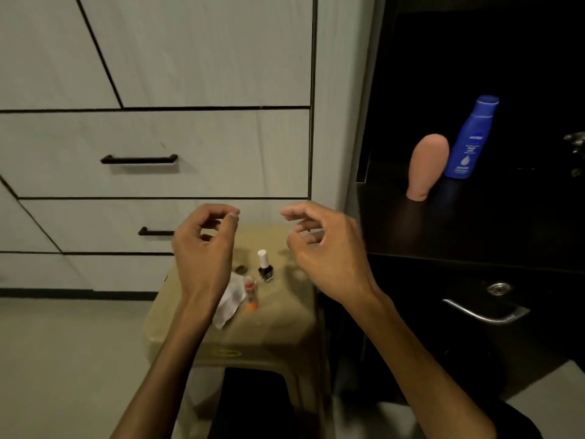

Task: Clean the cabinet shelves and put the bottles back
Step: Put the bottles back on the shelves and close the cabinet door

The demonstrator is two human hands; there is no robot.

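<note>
Fingers on both hands are hanging loosely curled and grasping nothing. On the left hand [202, 248] the fingers [228, 217] are bending inward toward the thumb with a gap showing between them, and on the right hand [329, 248] the fingers [294, 213] are arching forward, spread a little. Both hands are hovering above a tan plastic stool [278, 324], apart from each other and touching none of the items on it.

Between and below the two hands, a small dark nail polish bottle [265, 267] with a white cap is standing upright on the stool top. Just beside it, nearer the camera, a little orange-based bottle [250, 294] is standing next to a crumpled white cloth [229, 307], which is lying partly under the left wrist. A small round dark object [241, 268], too blurred to identify, is sitting near the polish bottle.

Well to the right of the right hand, on a dark cabinet shelf [474, 223], a blue lotion bottle [471, 137] is standing slightly tilted, with a peach tube [427, 166] resting cap-down just beside it; whether they are touching is unclear. A pale drawer unit [158, 137] with black handles is filling the wall behind the stool, and a metal handle [484, 312] is showing on the dark door below the shelf.
</note>
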